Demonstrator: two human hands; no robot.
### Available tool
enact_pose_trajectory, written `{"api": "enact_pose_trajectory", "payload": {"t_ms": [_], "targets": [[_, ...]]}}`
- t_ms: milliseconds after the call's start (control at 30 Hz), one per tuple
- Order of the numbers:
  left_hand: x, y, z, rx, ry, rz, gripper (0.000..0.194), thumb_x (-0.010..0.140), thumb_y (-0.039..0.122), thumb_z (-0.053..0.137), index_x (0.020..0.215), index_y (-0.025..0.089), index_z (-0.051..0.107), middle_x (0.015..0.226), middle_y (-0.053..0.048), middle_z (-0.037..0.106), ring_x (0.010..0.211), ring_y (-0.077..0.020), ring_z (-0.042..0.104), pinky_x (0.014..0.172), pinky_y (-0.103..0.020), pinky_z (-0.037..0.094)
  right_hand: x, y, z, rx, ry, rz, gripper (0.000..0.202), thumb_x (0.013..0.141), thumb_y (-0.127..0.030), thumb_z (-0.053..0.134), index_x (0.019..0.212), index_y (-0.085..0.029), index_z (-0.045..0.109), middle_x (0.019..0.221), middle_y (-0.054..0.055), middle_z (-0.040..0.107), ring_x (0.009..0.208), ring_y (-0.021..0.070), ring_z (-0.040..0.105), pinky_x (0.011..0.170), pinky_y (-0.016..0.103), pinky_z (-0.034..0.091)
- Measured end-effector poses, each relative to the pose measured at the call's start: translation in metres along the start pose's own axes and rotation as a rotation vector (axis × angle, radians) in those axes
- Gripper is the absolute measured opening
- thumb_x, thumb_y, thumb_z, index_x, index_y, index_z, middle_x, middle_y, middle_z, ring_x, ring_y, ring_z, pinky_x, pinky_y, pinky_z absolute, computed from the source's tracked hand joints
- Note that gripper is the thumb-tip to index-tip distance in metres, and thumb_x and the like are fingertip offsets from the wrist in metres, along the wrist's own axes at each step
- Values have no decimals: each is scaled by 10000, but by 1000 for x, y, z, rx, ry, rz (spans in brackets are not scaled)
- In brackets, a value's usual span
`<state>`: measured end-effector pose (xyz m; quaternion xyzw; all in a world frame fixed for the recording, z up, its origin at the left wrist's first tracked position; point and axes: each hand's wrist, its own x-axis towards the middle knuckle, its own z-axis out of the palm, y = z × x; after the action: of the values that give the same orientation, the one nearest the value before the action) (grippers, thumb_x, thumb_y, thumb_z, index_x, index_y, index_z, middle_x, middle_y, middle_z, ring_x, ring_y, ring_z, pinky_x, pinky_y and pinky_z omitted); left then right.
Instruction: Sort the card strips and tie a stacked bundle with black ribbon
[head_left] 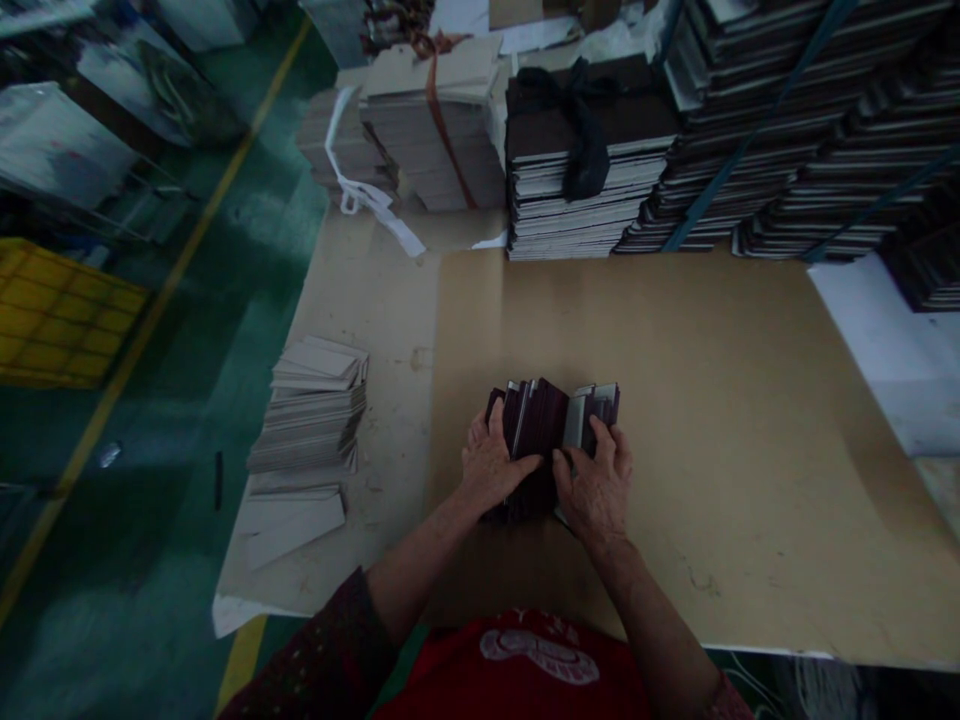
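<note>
my left hand [495, 468] and right hand [598, 490] held the dark cards [541, 415] on the counter [720, 440]; they were gathered, but parted and uneven on top. the pale cards [309, 430] lay untouched.

Hands: two, the left hand [495, 462] and the right hand [598, 480].
Dark pieces [541, 415]: one batch between the hands, too overlapped to count singly.
Pale cards [307, 425]: too many to count, left of the left hand.
Pale strapped stacks [405, 130]: two, beyond the left hand.
Black-tied stack [547, 215]: one, beyond both hands.
Blue-strapped dark stacks [739, 165]: at least two, beyond the right hand.
</note>
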<state>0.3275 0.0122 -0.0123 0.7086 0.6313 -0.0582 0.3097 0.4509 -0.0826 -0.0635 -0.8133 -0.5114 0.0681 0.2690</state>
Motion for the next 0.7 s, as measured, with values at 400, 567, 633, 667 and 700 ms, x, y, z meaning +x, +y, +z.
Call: {"api": "enact_pose_trajectory", "payload": {"t_ms": [400, 567, 633, 667, 700], "targets": [[0, -3, 5, -105, 77, 109, 1033, 708, 388, 770, 1535, 215, 175, 1490, -130, 300, 1373, -306, 379, 1144, -446, 381, 0, 2, 2, 17, -50, -27, 315, 955, -407, 565, 929, -150, 746, 1485, 160, 380, 1403, 392, 270, 1099, 578, 371], [0, -3, 2, -122, 88, 64, 1132, 657, 431, 826, 1540, 221, 149, 1503, -131, 346, 1320, -321, 461, 1090, -478, 442, 1, 9, -1, 29, -29, -62, 282, 966, -358, 557, 962, -152, 749, 1458, 179, 392, 1404, 360, 283, 1132, 566, 337], [0, -2, 0, -126, 83, 44, 1211, 620, 439, 852, 1546, 204, 107, 1528, -140, 340, 1357, -336, 427, 1116, -497, 414, 1, 18, -2, 43, 0, -114, 270, 978, -303, 530, 968, -151, 753, 1442, 189, 389, 1400, 335, 294, 1152, 556, 313], [1, -1, -1, -131, 77, 38, 1229, 608, 432, 859, 1547, 209, 97, 1539, -138, 334, 1370, -339, 414, 1124, -505, 405, 0, 23, -2, 55, 18, -134, 259, 976, -277, 526, 975, -154, 754, 1438, 187, 385, 1400, 331, 290, 1154, 555, 311], [1, -1, -1, -138, 69, 36, 1232, 604, 425, 860, 1547, 217, 94, 1547, -132, 331, 1377, -339, 409, 1126, -512, 402, 0, 28, -1, 71, 33, -146, 246, 968, -256, 529, 988, -162, 755, 1434, 180, 382, 1400, 331, 282, 1148, 555, 320]]}}
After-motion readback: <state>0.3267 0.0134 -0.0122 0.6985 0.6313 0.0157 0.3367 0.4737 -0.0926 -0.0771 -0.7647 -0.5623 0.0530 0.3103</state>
